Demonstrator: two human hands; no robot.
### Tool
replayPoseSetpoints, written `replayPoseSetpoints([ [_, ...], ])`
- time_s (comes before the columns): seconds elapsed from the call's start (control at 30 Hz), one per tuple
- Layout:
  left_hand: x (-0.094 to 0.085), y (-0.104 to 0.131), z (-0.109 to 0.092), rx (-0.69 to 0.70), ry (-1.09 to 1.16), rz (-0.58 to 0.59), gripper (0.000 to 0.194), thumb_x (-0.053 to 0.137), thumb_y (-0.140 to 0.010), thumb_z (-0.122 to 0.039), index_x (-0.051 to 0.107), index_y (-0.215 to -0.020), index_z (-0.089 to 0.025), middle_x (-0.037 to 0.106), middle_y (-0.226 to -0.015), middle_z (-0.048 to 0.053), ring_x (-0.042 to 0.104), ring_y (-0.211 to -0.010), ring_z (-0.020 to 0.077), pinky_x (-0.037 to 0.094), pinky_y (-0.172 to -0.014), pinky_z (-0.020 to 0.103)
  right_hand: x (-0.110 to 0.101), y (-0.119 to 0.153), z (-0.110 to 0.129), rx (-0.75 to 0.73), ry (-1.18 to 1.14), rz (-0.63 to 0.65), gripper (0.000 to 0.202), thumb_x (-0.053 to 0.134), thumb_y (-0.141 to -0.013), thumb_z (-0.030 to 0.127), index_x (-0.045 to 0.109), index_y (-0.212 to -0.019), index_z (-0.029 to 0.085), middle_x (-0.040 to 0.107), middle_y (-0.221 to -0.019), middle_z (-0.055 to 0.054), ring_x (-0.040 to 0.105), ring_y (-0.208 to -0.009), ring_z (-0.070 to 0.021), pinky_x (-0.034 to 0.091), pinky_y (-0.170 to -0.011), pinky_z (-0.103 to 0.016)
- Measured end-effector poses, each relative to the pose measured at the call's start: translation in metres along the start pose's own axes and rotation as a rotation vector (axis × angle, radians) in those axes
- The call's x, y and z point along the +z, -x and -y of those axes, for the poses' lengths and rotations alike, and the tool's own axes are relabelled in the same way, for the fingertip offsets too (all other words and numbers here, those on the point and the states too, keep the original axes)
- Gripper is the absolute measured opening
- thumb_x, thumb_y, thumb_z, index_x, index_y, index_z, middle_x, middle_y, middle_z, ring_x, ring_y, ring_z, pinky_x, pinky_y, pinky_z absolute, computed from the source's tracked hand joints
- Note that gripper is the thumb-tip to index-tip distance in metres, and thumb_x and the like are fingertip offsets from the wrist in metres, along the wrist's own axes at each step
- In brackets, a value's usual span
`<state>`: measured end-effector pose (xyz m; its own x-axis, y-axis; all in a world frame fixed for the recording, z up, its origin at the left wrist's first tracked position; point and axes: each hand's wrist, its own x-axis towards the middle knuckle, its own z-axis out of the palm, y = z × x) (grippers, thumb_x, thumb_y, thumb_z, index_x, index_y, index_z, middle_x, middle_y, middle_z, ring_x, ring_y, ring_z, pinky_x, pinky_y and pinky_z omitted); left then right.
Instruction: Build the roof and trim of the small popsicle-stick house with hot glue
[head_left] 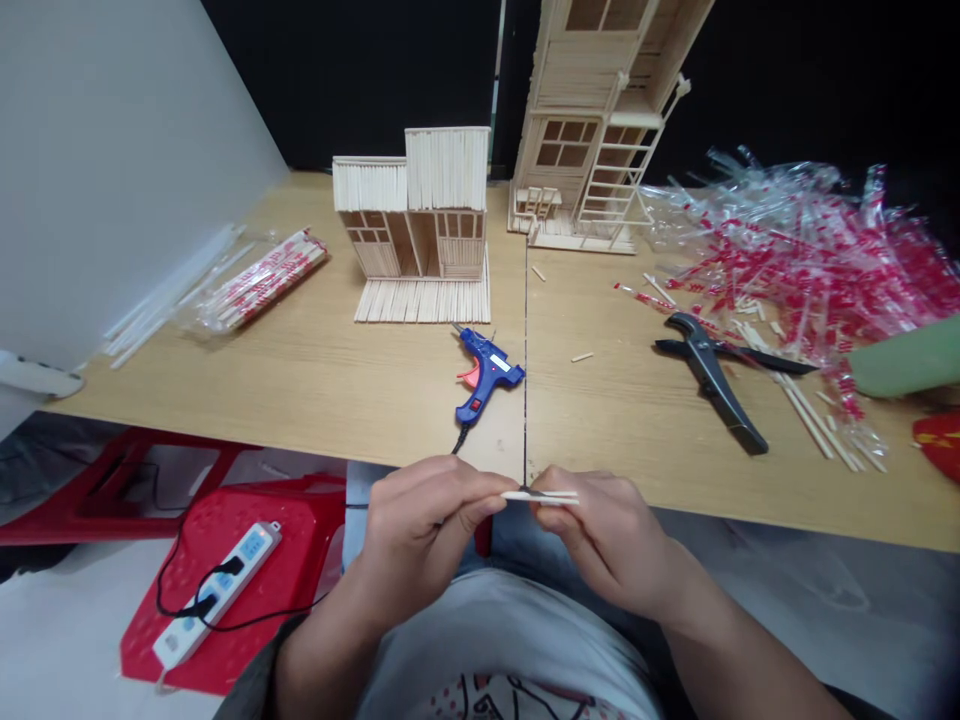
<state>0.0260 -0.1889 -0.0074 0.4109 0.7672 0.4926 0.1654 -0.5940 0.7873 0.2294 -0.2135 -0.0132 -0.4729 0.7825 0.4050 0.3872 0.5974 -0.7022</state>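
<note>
Just over the table's front edge, two short wooden sticks [559, 497] lie close together, their left ends pinched between the thumb and fingertips of my left hand [435, 520]. My right hand [604, 530] is closed around the same sticks, its thumb below and curled fingers behind. Something small and dark shows between the sticks at my right fingertips; I cannot make it out. Beyond my hands, a blue glue gun [487, 375] with an orange trigger lies on its side, nozzle pointing away.
A small stick house [420, 220] and a taller one [585, 130] stand at the back. Packed sticks [262, 280] lie left. To the right are a black cutter tool [705, 375], loose sticks [814, 415] and a wrapper heap [810, 240]. A power strip [217, 595] rests on a red stool [300, 540].
</note>
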Motion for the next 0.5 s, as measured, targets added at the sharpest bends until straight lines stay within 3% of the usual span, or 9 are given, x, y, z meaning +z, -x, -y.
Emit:
replayPoseSetpoints([
  [0.13, 0.0008, 0.0012, 0.0011, -0.003, 0.022, 0.005, 0.018, 0.065, -0.086, -0.006, 0.071, -0.1, -0.016, 0.073, -0.081, 0.001, 0.065, -0.07, 0.0082, 0.05, -0.066, 0.018, -0.001, -0.0005, -0.0016, -0.001, -0.046, 0.052, 0.024, 0.034, -0.104, 0.024, 0.046, -0.083, 0.02, 0.05, -0.07, 0.002, 0.045, -0.057, -0.0101, 0.036, -0.058, -0.021],
  [0.33, 0.0015, 0.0005, -0.0021, -0.018, 0.002, -0.017, 0.018, 0.064, -0.086, -0.004, 0.072, -0.098, -0.015, 0.075, -0.085, 0.002, 0.066, -0.073, 0.0084, 0.051, -0.07, 0.018, 0.002, -0.0013, -0.0038, -0.014, 0.088, -0.01, 0.019, 0.038, -0.101, 0.02, 0.048, -0.086, 0.019, 0.051, -0.07, 0.001, 0.045, -0.059, -0.0121, 0.035, -0.059, -0.024],
  [0.5, 0.0012, -0.0006, -0.0025, -0.01, 0.026, -0.008, 0.018, 0.065, -0.086, -0.006, 0.072, -0.099, -0.015, 0.074, -0.082, 0.002, 0.066, -0.071, 0.0085, 0.051, -0.067, 0.018, 0.0002, -0.0009, -0.0009, 0.036, -0.108, 0.053, 0.022, 0.037, -0.102, 0.022, 0.047, -0.083, 0.02, 0.049, -0.071, 0.003, 0.044, -0.059, -0.0093, 0.035, -0.059, -0.021],
])
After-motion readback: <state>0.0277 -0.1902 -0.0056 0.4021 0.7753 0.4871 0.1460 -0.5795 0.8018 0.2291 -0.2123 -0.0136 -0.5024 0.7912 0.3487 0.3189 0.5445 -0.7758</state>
